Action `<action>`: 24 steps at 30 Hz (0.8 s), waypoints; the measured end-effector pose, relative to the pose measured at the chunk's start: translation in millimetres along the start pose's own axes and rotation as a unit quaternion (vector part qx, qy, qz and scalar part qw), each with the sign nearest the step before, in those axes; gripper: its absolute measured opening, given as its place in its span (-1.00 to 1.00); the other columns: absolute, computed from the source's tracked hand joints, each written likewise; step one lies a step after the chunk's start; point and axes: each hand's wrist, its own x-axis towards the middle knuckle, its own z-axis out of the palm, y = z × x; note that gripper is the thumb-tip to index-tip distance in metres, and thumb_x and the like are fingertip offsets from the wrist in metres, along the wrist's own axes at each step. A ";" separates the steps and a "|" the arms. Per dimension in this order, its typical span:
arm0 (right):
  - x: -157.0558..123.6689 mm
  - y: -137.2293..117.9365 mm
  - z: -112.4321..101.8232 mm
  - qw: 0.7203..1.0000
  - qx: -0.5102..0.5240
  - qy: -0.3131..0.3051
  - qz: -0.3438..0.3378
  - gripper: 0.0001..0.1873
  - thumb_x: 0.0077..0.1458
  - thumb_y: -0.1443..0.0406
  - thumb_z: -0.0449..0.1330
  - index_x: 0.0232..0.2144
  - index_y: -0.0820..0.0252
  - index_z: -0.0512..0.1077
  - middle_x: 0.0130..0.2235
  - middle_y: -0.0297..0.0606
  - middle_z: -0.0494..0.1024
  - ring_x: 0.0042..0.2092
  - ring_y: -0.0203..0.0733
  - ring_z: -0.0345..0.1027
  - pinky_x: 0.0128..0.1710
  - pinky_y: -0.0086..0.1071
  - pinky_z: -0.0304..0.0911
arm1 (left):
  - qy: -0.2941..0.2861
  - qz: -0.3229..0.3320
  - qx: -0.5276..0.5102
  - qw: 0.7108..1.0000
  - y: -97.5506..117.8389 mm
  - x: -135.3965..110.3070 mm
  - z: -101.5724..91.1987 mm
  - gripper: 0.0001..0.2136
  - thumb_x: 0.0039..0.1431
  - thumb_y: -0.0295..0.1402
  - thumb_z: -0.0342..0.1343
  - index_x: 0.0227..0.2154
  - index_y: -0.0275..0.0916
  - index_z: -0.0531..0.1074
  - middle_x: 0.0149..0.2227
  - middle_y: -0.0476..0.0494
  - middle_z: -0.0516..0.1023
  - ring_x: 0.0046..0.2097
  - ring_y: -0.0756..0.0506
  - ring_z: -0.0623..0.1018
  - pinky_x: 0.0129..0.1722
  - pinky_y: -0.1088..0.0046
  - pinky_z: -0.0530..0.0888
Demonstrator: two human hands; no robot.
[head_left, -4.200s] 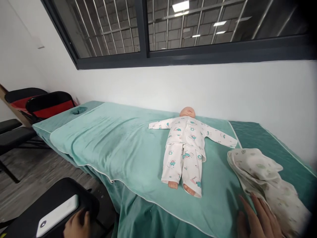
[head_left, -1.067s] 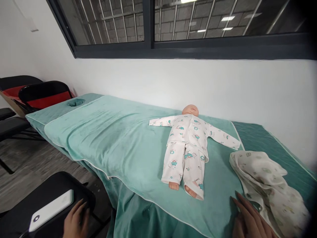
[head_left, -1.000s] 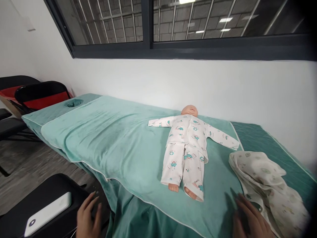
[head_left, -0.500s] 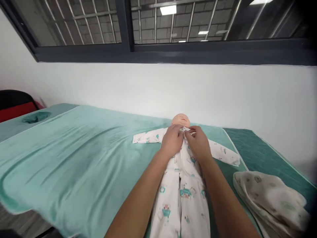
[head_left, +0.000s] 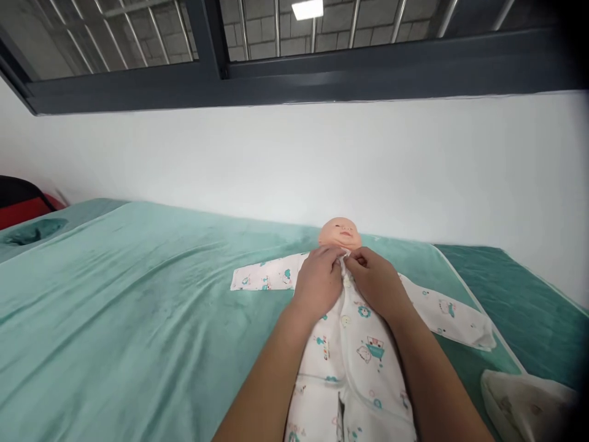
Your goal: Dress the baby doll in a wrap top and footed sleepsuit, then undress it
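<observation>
A baby doll [head_left: 339,232] lies on its back, head towards the wall, dressed in a white printed baby romper [head_left: 322,353]. The romper's sleeves spread out to both sides, and a front placket runs down its middle. At the neckline, my left hand [head_left: 321,276] is closed with its fingertips pinching the collar edge. Facing it, my right hand [head_left: 375,279] pinches the other side of the collar, thumb and fingers together. My fingers partly hide the collar and the doll's neck. The romper's lower legs run out of view at the bottom.
A light green sheet [head_left: 138,307] covers the bed, with a darker green cover [head_left: 519,294] at the right and a hole [head_left: 37,231] at the far left. Folded patterned cloth [head_left: 524,408] lies lower right. Behind stand a white wall [head_left: 276,166] and a barred window [head_left: 276,37].
The view has come closer and tilted down, so the doll appears larger and its face shows more. Both hands remain pinched at the collar. The folded cloth has slid partly out of view.
</observation>
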 end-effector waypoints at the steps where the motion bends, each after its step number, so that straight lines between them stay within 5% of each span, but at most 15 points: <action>1: 0.6 1.3 0.2 1.000 0.021 0.005 0.001 -0.79 0.10 0.14 0.09 -0.51 0.08 0.31 -0.49 -0.43 0.43 -0.40 -0.24 0.24 -0.37 -0.36 0.07 | 0.001 0.000 0.001 1.000 0.1 0.0 0.0 -0.63 0.29 -0.44 -0.17 -0.01 -0.14 0.49 0.10 -0.06 0.51 0.16 -0.11 0.42 0.20 0.30 0.34; 10: -4.2 5.5 -0.3 0.985 0.157 0.067 0.032 -0.73 0.09 0.08 0.17 -0.49 0.14 0.37 -0.51 -0.44 0.37 -0.44 -0.31 0.16 -0.42 -0.40 0.06 | -0.001 0.011 -0.027 1.000 -0.5 -1.7 -0.9 -0.60 0.28 -0.47 -0.17 0.02 -0.08 0.48 0.12 0.02 0.49 0.19 -0.08 0.40 0.21 0.32 0.33; 15: -11.2 3.9 0.0 0.970 0.208 0.115 0.058 -0.77 0.06 0.13 0.20 -0.50 0.14 0.37 -0.53 -0.44 0.34 -0.49 -0.33 0.15 -0.48 -0.41 0.06 | -0.010 0.006 -0.068 0.998 2.6 -10.2 -6.4 -0.73 0.28 -0.42 -0.07 -0.17 -0.07 0.54 0.07 0.01 0.52 0.16 -0.08 0.42 0.20 0.33 0.36; 18: -24.3 7.2 1.7 0.965 0.206 0.161 0.004 -0.83 0.04 0.19 0.22 -0.47 0.14 0.38 -0.26 -0.35 0.51 -0.43 -0.35 0.22 -0.40 -0.40 0.15 | -0.025 0.008 -0.068 0.997 5.5 -24.4 -13.2 -0.77 0.30 -0.34 -0.03 -0.17 -0.06 0.54 0.17 0.01 0.43 0.25 -0.10 0.34 0.27 0.28 0.29; 21: -42.5 14.0 3.4 0.960 0.241 0.137 -0.040 -0.88 0.04 0.23 0.23 -0.40 0.11 0.35 0.04 -0.33 0.48 -0.40 -0.38 0.25 -0.37 -0.39 0.19 | -0.038 0.017 -0.065 0.997 5.9 -37.4 -18.1 -0.74 0.33 -0.32 -0.05 -0.11 -0.03 0.54 0.22 0.01 0.38 0.29 -0.09 0.28 0.33 0.24 0.20; 24: -56.1 19.8 3.8 0.954 0.284 0.088 -0.038 -0.82 0.06 0.23 0.23 -0.25 0.07 0.37 -0.03 -0.31 0.51 -0.31 -0.32 0.30 -0.30 -0.37 0.23 | -0.041 0.025 -0.069 0.996 3.8 -42.7 -19.6 -0.75 0.33 -0.32 -0.03 -0.11 -0.03 0.54 0.23 0.00 0.36 0.30 -0.10 0.27 0.34 0.21 0.18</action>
